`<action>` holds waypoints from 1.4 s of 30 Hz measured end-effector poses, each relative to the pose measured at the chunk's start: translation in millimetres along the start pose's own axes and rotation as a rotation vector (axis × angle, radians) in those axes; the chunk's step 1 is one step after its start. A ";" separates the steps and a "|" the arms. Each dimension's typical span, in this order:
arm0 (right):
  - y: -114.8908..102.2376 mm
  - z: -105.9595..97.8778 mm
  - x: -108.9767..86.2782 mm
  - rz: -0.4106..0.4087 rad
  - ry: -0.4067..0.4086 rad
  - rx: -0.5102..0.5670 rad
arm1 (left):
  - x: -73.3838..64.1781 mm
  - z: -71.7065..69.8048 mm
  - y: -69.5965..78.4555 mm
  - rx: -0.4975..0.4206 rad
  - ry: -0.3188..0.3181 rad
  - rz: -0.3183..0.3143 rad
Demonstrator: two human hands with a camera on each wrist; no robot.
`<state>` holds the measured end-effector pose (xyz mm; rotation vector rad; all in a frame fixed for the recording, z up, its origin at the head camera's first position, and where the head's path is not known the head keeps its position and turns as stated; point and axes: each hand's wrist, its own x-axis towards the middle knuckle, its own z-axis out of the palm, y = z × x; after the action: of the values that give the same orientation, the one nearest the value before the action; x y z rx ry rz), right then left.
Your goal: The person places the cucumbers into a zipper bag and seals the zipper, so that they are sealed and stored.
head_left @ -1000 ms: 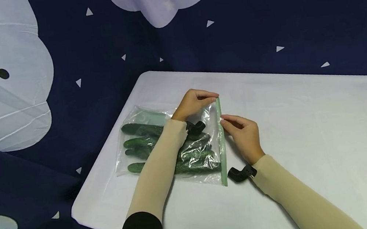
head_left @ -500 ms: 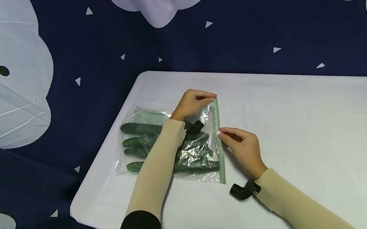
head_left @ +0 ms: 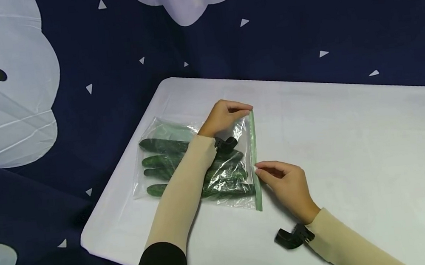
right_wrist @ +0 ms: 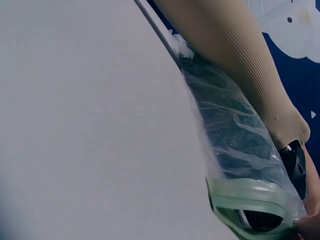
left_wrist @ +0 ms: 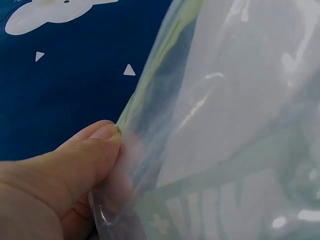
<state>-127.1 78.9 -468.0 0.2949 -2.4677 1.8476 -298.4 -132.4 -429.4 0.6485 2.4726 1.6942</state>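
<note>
A clear zip bag [head_left: 240, 125] with a green zip strip [head_left: 254, 145] along its right edge lies flat on the white table. Several green cucumbers [head_left: 163, 145] are inside, partly covered by the left forearm. My left hand [head_left: 221, 117] pinches the strip's far corner between thumb and fingers; in the left wrist view, that thumb [left_wrist: 97, 152] presses on the bag's edge. Lower down the strip, my right hand [head_left: 288, 187] pinches it with thumb and forefinger. The right wrist view shows the green strip [right_wrist: 250, 192] with a dark gap in its band near the fingertips.
The white table [head_left: 353, 157] stretches away to the right and front. A dark blue patterned cloth [head_left: 285, 48] hangs behind and to the left. Black wrist cameras [head_left: 293, 236] sit on both wrists, and the left one is above the bag.
My right hand has slid along the green strip toward the near end, from just below the left hand to about mid-strip. The left hand keeps its pinch at the far corner.
</note>
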 end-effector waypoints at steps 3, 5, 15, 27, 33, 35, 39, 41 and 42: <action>0.1 -2.9 -6.2 -0.021 0.008 -0.074 | 1.3 1.3 0.4 0.000 -0.010 0.004; -0.3 -4.5 -10.7 -0.030 0.010 -0.104 | 2.2 2.0 1.1 -0.003 -0.018 0.000; -1.7 3.1 -29.7 -0.004 -0.006 -0.097 | -6.3 0.0 -2.1 0.013 -0.023 -0.022; -7.4 -1.0 -40.8 0.022 -0.006 -0.089 | -0.5 7.4 3.5 -0.011 -0.060 0.020; -8.1 -0.7 -43.5 0.037 -0.016 -0.042 | 5.3 9.2 9.9 0.031 -0.089 -0.041; -8.7 -1.5 -43.2 0.033 -0.010 -0.035 | 7.1 8.6 13.1 0.040 -0.082 -0.059; -9.5 -2.6 -42.2 0.035 -0.006 -0.016 | 10.6 7.7 16.5 0.033 -0.058 -0.083; -9.4 -2.8 -41.9 0.043 -0.002 -0.010 | 12.1 7.9 16.5 0.026 -0.055 -0.095; -9.5 -2.7 -42.2 0.051 0.000 -0.009 | 12.8 7.8 16.0 0.023 -0.053 -0.102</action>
<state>-84.2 84.2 -464.6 0.2337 -2.5058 1.8544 -302.9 -115.9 -415.7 0.5517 2.4479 1.5942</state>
